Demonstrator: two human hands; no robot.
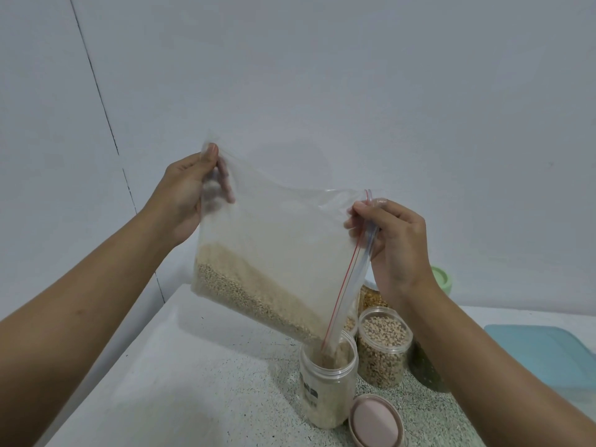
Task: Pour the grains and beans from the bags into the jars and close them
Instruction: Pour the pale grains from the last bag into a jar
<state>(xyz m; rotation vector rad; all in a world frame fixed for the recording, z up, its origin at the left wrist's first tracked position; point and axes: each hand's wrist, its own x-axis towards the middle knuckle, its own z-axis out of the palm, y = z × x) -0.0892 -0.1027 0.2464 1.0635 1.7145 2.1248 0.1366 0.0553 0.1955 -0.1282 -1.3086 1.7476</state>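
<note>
A clear zip bag (277, 240) with pale grain in its lower part hangs tilted above an open clear jar (327, 382). The bag's lower corner, by the red zip strip, points into the jar's mouth, and grain falls into the jar, which is partly filled. My left hand (188, 195) pinches the bag's upper left corner. My right hand (392, 240) pinches the zip edge at the bag's right. A pink lid (375, 422) lies on the counter just right of the jar.
Behind the open jar stand a lidless jar of beans (383, 350), a jar of yellow grains (371, 300) and a dark green jar (425, 369). A green lid (442, 279) shows behind my right wrist. A blue container lid (541, 359) lies at the right. The speckled counter (200, 382) meets the wall.
</note>
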